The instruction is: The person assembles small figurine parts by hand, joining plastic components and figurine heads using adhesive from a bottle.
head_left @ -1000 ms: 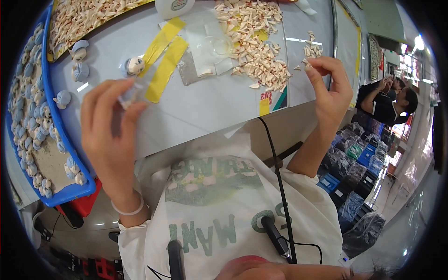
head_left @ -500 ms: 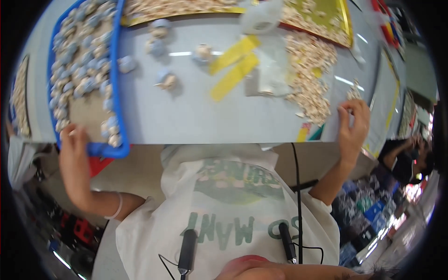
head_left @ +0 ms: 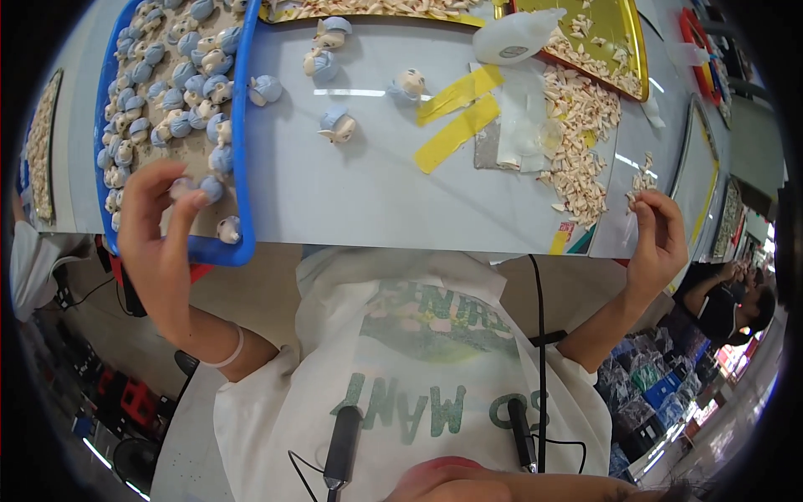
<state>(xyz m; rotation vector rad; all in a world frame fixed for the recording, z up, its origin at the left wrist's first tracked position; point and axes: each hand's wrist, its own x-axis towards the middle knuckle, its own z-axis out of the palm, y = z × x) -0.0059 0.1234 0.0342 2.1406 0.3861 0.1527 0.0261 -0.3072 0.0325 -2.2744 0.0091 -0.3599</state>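
Observation:
My left hand [head_left: 163, 238] is over the near end of a blue-rimmed tray [head_left: 243, 159], thumb and fingers closed around a small doll head [head_left: 180, 187] in blue and cream. Its outline is blurred and partly hidden by the fingers. Many similar heads fill the tray, with one [head_left: 228, 229] in the near corner. On the right, my right hand [head_left: 657, 243] rests at the table's near edge with its fingers pinched together. The fingertips meet a little cluster of cream pieces [head_left: 642, 177]; what lies between them is hidden.
Several loose doll heads [head_left: 337, 125] sit mid-table, beside yellow tape strips [head_left: 456, 134]. A white squeeze bottle [head_left: 519, 38] lies near a gold tray [head_left: 642, 58]. A heap of cream pieces [head_left: 577, 151] spreads below it. A black cable [head_left: 539, 335] hangs in front.
My left hand has risen from the tray's near left corner to farther inside, now showing a doll head in its grasp. My right hand stays by the small cluster; the view has shifted slightly.

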